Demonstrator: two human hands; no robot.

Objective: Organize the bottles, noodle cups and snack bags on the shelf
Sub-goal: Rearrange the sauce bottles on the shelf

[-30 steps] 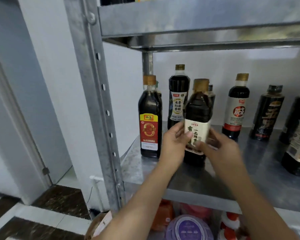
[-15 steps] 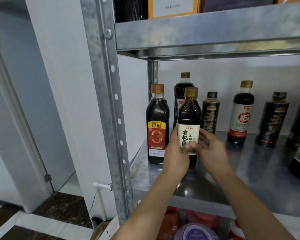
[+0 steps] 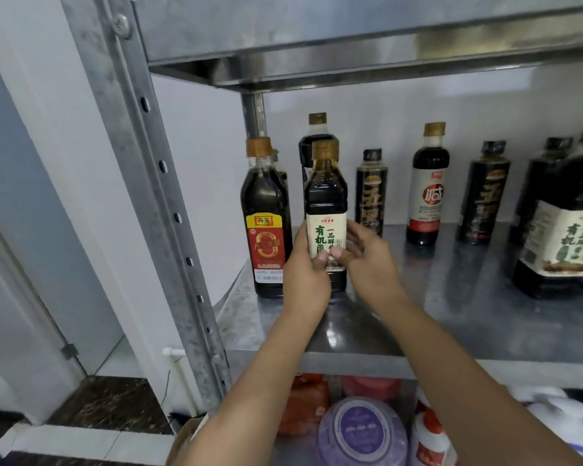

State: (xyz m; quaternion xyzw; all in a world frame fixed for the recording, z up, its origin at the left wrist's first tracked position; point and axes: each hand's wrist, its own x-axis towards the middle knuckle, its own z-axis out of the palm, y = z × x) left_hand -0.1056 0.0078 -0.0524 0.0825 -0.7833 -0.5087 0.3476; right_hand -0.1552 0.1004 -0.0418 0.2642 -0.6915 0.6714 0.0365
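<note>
A dark sauce bottle with a white label and gold cap (image 3: 325, 196) stands upright on the metal shelf (image 3: 451, 317), close beside a red-labelled bottle (image 3: 266, 223) at the shelf's left end. My left hand (image 3: 308, 280) grips its lower left side, thumb on the label. My right hand (image 3: 367, 260) holds its right side, thumb also on the label. Behind it stands another gold-capped dark bottle (image 3: 317, 136), partly hidden.
Several more dark bottles line the back: a black-labelled bottle (image 3: 371, 193), a white-labelled one (image 3: 429, 186), others to the right, and a large jug (image 3: 562, 227) at the right edge. A steel upright (image 3: 155, 196) stands left. Below the shelf sit noodle cups (image 3: 360, 432) and snack bags (image 3: 305, 405).
Both hands carried the white-labelled bottle leftwards and set it upright next to the red-labelled bottle. The camera moved closer and the view shifted.
</note>
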